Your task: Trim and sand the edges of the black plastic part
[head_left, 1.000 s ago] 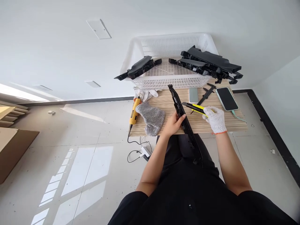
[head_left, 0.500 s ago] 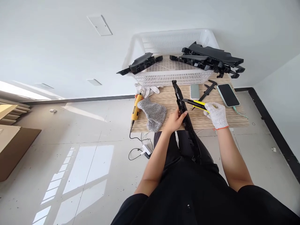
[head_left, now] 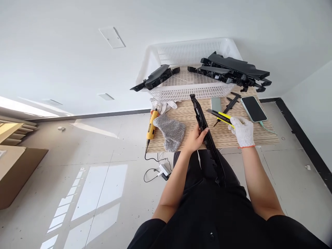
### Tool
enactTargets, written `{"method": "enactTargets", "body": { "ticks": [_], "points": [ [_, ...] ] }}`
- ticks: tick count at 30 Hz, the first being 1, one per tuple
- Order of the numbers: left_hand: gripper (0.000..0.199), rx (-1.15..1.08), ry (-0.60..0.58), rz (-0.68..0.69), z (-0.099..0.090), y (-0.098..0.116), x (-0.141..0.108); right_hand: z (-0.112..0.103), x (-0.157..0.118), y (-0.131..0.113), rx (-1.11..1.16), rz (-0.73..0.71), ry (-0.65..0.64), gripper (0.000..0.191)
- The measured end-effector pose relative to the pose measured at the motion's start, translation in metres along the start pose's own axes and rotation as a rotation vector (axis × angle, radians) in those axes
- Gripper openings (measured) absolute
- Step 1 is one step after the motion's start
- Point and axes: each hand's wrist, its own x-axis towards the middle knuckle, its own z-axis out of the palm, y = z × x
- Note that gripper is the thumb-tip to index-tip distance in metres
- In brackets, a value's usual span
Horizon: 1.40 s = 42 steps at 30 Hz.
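My bare left hand [head_left: 195, 139] is closed around a long black plastic trim part [head_left: 212, 147], which slants from above the table down toward my lap. In a white knitted glove, my right hand [head_left: 241, 130] grips a yellow and black utility knife [head_left: 222, 117]. The knife points left, its blade apart from the trim part. Beyond the knife lie a black caliper [head_left: 230, 103] and a grey-green flat block [head_left: 215, 104]. Left of my left hand, a grey cloth [head_left: 171, 132] rests on the table beside a yellow corded power tool [head_left: 152, 125].
A white plastic basket [head_left: 181, 93] at the table's back holds several black trim parts [head_left: 233, 69]. White gloves [head_left: 166, 106] lie before it. A phone [head_left: 253, 109] with a cable sits at the right. A power strip [head_left: 164, 169] and cords are on the floor; a cardboard box [head_left: 20, 169] stands left.
The utility knife has moved right, away from the trim part, with my right hand. My left hand keeps its hold. The whole view has shifted slightly downward.
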Motion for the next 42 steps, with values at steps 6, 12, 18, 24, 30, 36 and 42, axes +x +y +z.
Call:
{"method": "enactTargets", "body": {
  "ticks": [6,12,18,24,30,36,42],
  "points": [
    [0.041,-0.295,0.047,-0.067,0.002,0.004,-0.007,0.001,-0.006,0.000,-0.293,-0.239,-0.044,0.037],
    [0.046,-0.413,0.139,-0.136,0.001,0.005,-0.004,0.003,-0.010,0.002,-0.910,-0.518,-0.080,0.046],
    [0.048,-0.432,0.200,-0.135,0.001,0.005,-0.002,0.005,-0.009,0.009,-0.986,-0.667,-0.166,0.027],
    [0.050,-0.458,0.201,-0.139,0.001,0.004,-0.001,0.017,-0.026,0.001,-0.832,-0.746,0.019,0.024],
    [0.049,-0.472,0.176,-0.222,0.000,0.003,-0.002,0.027,-0.040,-0.027,-0.726,-0.734,0.137,0.030],
    [0.048,-0.428,0.153,-0.197,0.000,0.005,-0.003,0.070,0.025,-0.050,-1.161,-0.465,-0.093,0.030],
    [0.049,-0.392,0.136,-0.149,0.001,0.003,-0.004,0.111,0.039,-0.046,-1.286,-0.354,0.020,0.049]
  ]
}}
